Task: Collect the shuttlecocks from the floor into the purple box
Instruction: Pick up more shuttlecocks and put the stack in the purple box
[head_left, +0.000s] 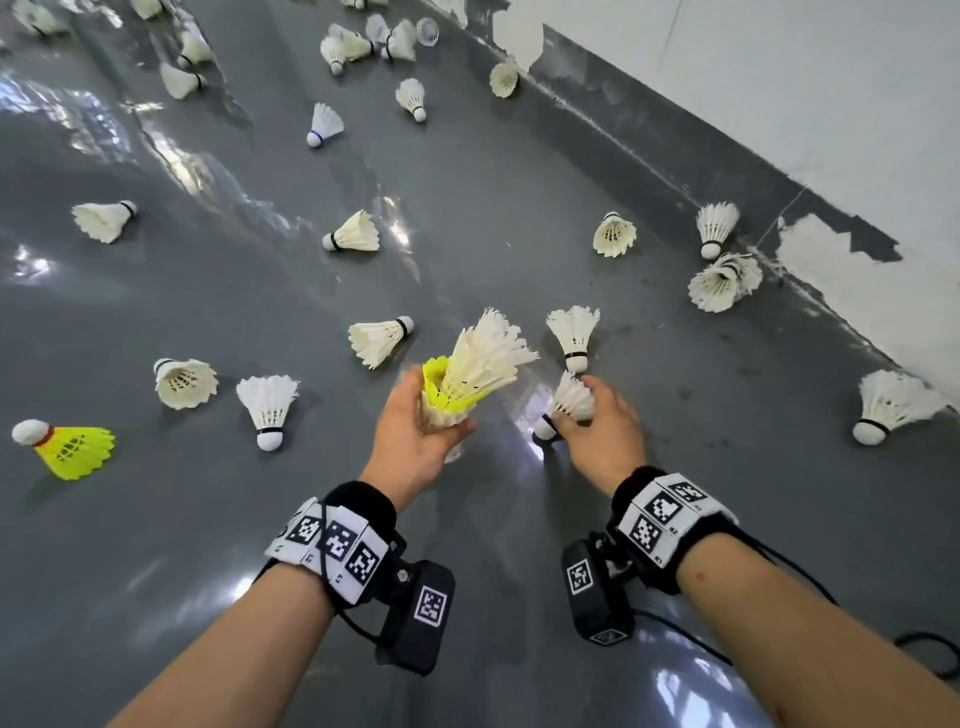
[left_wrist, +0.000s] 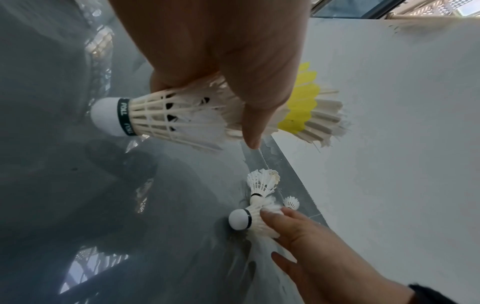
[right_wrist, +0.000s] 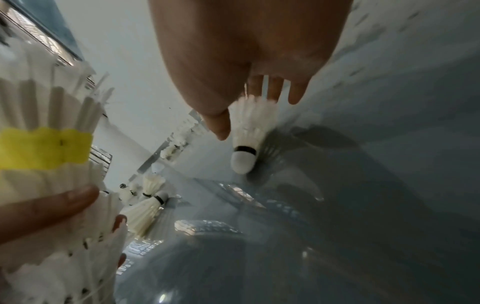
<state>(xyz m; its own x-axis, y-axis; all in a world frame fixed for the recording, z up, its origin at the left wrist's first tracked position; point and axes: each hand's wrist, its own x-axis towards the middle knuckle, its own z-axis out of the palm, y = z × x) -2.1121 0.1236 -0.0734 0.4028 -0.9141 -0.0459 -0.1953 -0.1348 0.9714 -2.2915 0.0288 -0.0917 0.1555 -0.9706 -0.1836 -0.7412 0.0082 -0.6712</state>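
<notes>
My left hand (head_left: 415, 431) grips a nested stack of shuttlecocks (head_left: 470, 371), white feathered ones with a yellow one among them; the stack (left_wrist: 182, 115) points cork-down to the left in the left wrist view. My right hand (head_left: 597, 421) pinches a single white shuttlecock (head_left: 569, 402) by its feathers, cork low near the grey floor (head_left: 467, 218); the same shuttlecock (right_wrist: 246, 131) shows in the right wrist view. Another white shuttlecock (head_left: 574, 332) lies just beyond it. The purple box is not in view.
Several white shuttlecocks lie scattered over the floor, such as one (head_left: 267, 408) to the left and one (head_left: 891, 405) at the right. A yellow shuttlecock (head_left: 67, 447) lies far left. A white wall (head_left: 779, 104) with peeling paint borders the floor on the right.
</notes>
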